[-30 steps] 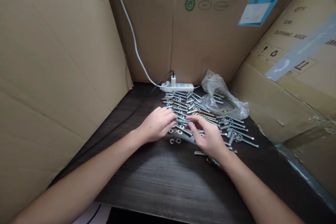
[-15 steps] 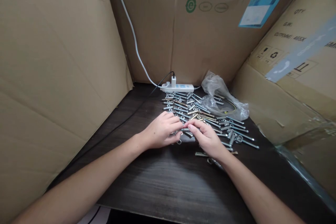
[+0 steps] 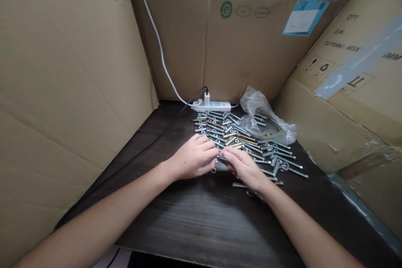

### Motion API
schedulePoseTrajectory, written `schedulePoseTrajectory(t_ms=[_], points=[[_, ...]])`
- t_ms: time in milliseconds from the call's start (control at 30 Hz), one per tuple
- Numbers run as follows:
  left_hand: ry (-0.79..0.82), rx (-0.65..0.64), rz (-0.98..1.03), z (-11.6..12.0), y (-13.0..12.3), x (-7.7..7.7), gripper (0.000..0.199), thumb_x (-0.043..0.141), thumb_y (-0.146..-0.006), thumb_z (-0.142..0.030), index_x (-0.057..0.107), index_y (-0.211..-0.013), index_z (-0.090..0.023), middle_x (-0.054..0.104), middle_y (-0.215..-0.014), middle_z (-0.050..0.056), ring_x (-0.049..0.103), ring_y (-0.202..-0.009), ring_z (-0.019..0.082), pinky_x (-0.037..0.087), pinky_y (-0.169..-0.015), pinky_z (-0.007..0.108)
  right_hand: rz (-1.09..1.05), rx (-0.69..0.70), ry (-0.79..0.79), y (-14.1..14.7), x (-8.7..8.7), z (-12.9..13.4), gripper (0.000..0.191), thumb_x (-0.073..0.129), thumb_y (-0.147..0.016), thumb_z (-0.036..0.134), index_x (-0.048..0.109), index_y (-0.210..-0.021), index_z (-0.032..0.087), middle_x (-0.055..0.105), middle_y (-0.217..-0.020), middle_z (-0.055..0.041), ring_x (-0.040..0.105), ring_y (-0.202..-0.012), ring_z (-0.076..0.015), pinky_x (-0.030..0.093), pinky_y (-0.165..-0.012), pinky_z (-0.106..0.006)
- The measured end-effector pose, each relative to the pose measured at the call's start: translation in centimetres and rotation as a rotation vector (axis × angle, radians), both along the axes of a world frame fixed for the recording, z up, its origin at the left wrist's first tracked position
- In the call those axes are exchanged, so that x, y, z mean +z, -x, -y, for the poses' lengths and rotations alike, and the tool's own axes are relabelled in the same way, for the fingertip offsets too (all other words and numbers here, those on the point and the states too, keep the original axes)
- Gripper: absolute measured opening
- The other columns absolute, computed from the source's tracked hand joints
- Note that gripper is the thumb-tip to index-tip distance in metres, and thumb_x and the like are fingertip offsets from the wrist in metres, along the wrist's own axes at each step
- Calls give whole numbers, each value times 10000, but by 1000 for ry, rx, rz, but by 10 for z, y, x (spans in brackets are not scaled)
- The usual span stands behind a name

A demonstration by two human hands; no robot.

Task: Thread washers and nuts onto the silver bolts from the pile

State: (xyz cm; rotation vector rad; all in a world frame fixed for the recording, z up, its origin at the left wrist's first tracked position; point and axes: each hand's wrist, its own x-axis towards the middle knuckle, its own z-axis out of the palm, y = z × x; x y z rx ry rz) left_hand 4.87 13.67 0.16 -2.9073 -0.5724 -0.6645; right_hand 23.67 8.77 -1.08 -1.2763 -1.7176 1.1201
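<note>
My left hand [image 3: 194, 157] is closed, fingers curled, over the near-left part of the spread hardware. Facing it, my right hand [image 3: 245, 168] is closed in a pinch, and the fingertips of the two hands almost meet. A short stretch of a slim silver bolt [image 3: 222, 158] shows between them; its ends are hidden by the fingers. Right behind the hands lie rows of bolts [image 3: 216, 136], with sleeves, nuts and washers, silver and some brassy. A loose washer [image 3: 213, 170] lies just below my left fingers.
A white power strip [image 3: 215, 106] with a plugged-in adapter [image 3: 206, 99] stands behind the hardware. A crumpled clear plastic bag [image 3: 284, 132] lies at the back right. A black cable [image 3: 147, 147] crosses the dark table [image 3: 188, 222]. Cardboard boxes [image 3: 176, 37] wall in three sides.
My right hand has shifted slightly at the fingertips, and the bolt between the hands shows at a changed tilt. My left hand stays nearly in place. The view has moved a little.
</note>
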Motion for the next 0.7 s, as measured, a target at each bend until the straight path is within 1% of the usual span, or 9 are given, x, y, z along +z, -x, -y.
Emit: schedulePoseTrajectory(t_ms=[67,133,267,367,433,500,600,700], points=[[0,-1,-2,0,0,0,161,434,-866,-218,568,-802,-155,555,-795,39,446,-767,163,325,-709,310,76,13,-103,1,2,1,281,437,-859,394,601,-827,168,608,-737,10,532,-675,-85,423,-641,-182],[14,-1,-6,-1,1,1,159,435,-867,-222,564,-799,-159,554,-794,36,449,-773,165,326,-715,311,135,13,-156,1,3,1,261,478,-844,389,629,-879,178,646,-814,3,561,-736,-99,431,-689,-190],[62,-5,-23,-1,1,2,165,435,-873,-233,571,-813,-162,557,-806,45,464,-795,172,339,-730,315,223,-19,-218,0,1,2,251,493,-830,368,653,-889,184,663,-774,6,561,-663,-94,423,-617,-180],[174,-20,-57,-2,3,2,151,438,-883,-235,573,-897,-168,567,-846,46,493,-803,165,369,-727,297,294,-71,-255,-3,-2,0,209,518,-800,330,653,-829,174,641,-679,18,509,-549,-72,393,-541,-173],[267,-20,-85,-1,5,3,137,455,-879,-236,562,-931,-170,574,-858,38,514,-799,159,391,-718,281,338,-121,-265,-6,-3,-2,187,527,-787,314,647,-795,171,627,-656,23,494,-531,-66,391,-536,-175],[319,-15,-123,0,7,2,116,491,-858,-249,560,-900,-166,577,-841,35,527,-798,162,405,-721,279,356,-168,-270,-9,-4,-4,188,526,-787,320,637,-780,169,626,-672,20,508,-560,-70,406,-557,-177],[318,-22,-181,4,7,0,124,550,-817,-280,563,-859,-163,578,-835,39,530,-819,179,413,-751,298,350,-223,-274,-13,-4,-7,200,517,-794,336,620,-776,166,602,-655,22,503,-567,-70,410,-553,-176],[296,-29,-207,8,6,-4,142,582,-790,-283,563,-861,-161,577,-845,44,526,-834,189,418,-762,305,362,-235,-280,-14,-5,-8,210,515,-796,347,619,-784,165,590,-631,23,489,-543,-68,406,-532,-180]])
